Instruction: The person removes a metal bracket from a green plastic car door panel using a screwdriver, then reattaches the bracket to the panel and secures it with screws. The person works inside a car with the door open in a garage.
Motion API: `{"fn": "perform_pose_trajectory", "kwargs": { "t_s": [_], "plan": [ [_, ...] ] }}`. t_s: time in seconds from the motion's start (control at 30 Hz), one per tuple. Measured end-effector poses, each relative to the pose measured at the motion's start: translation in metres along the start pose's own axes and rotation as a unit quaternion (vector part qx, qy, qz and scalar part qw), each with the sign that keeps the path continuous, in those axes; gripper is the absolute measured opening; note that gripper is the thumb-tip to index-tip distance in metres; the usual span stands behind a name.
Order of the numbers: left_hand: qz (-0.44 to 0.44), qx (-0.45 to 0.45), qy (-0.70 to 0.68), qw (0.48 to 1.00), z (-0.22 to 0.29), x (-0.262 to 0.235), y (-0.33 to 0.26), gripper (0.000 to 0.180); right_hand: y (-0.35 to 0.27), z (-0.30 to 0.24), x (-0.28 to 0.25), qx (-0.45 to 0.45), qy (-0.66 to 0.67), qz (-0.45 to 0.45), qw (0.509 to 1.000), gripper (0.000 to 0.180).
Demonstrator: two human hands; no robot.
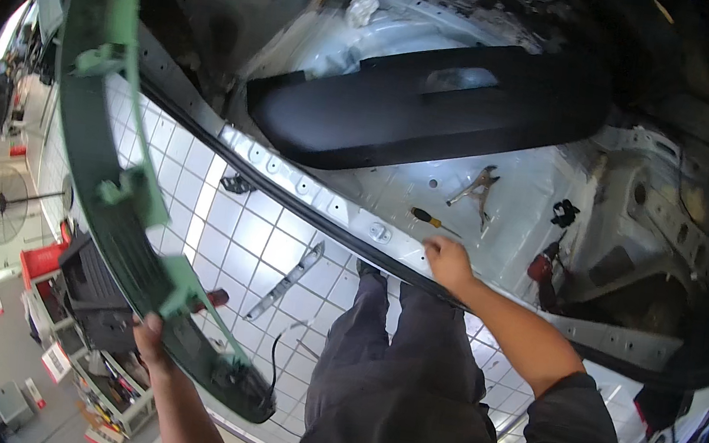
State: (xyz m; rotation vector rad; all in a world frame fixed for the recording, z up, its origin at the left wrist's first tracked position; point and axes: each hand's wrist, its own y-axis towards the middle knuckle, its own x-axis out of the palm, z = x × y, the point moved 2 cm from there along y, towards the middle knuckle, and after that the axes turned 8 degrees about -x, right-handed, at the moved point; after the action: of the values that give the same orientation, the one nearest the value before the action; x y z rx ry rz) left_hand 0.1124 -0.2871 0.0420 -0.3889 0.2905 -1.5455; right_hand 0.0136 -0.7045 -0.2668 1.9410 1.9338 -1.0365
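A long, curved green car trim panel (pixel 100 149) stands tilted on the left, its ribbed and clipped inner side showing. Near its lower end my left hand (pixel 150 340) is closed around its outer edge. My right hand (pixel 450 266) has its fingers curled in at the sill (pixel 314 195) of the open car trunk; what they hold, if anything, is hidden. Just beyond that hand lies a screwdriver (pixel 433 222) with a yellow and black handle. Farther in rest locking pliers (pixel 473 196). A red and black power tool (pixel 544 265) lies to the right of my hand.
A black trim panel (pixel 419 111) lies across the trunk. A small black part (pixel 563 213) sits near the power tool. On the tiled floor is a metal strip (pixel 285 282). At left stand a fan (pixel 5 204) and a tool cart (pixel 104 385).
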Motion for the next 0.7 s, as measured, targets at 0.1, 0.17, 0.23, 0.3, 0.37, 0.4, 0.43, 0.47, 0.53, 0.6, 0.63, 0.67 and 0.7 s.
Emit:
{"fn": "perform_pose_trajectory", "kwargs": {
  "t_s": [0.1,0.17,0.23,0.3,0.37,0.4,0.43,0.47,0.53,0.6,0.63,0.67,0.7],
  "plan": [
    [0.021,-0.027,0.123,0.992,-0.058,-0.017,-0.022,0.077,0.086,0.036,0.034,-0.013,-0.117,-0.071,0.991,0.027],
    [-0.013,-0.107,0.131,0.986,-0.093,-0.003,-0.037,0.077,0.139,0.054,0.064,-0.039,-0.189,-0.131,0.973,0.034],
    [-0.018,-0.196,0.137,0.971,-0.127,0.011,-0.051,0.077,0.185,0.082,0.110,-0.053,-0.252,-0.200,0.946,0.043],
    [0.012,-0.254,0.046,0.966,-0.182,0.007,-0.080,0.074,0.219,0.081,0.158,-0.059,-0.278,-0.186,0.941,0.050],
    [0.102,-0.342,-0.010,0.934,-0.195,0.032,-0.087,0.066,0.238,0.065,0.188,-0.058,-0.303,-0.218,0.926,0.056],
    [0.143,-0.362,-0.002,0.921,-0.209,0.032,-0.099,0.060,0.247,0.066,0.195,-0.055,-0.313,-0.212,0.924,0.054],
    [-0.003,-0.341,0.114,0.933,-0.226,0.028,-0.089,0.091,0.263,0.069,0.207,-0.061,-0.324,-0.202,0.922,0.053],
    [-0.020,-0.338,0.107,0.935,-0.230,0.026,-0.090,0.087,0.265,0.073,0.220,-0.066,-0.353,-0.187,0.914,0.052],
    [0.000,-0.368,0.057,0.928,-0.224,0.034,-0.080,0.081,0.275,0.087,0.240,-0.097,-0.390,-0.146,0.904,0.048],
    [0.014,-0.389,0.018,0.921,-0.231,0.037,-0.081,0.081,0.288,0.093,0.247,-0.102,-0.369,-0.192,0.904,0.045],
    [0.018,-0.398,0.000,0.917,-0.232,0.036,-0.080,0.081,0.294,0.095,0.248,-0.103,-0.358,-0.212,0.903,0.043],
    [-0.005,-0.413,-0.006,0.911,-0.232,0.033,-0.079,0.080,0.295,0.093,0.252,-0.121,-0.346,-0.189,0.911,0.040],
    [-0.017,-0.405,-0.004,0.914,-0.233,0.033,-0.076,0.080,0.297,0.104,0.253,-0.145,-0.341,-0.167,0.914,0.036]
  ]
}}
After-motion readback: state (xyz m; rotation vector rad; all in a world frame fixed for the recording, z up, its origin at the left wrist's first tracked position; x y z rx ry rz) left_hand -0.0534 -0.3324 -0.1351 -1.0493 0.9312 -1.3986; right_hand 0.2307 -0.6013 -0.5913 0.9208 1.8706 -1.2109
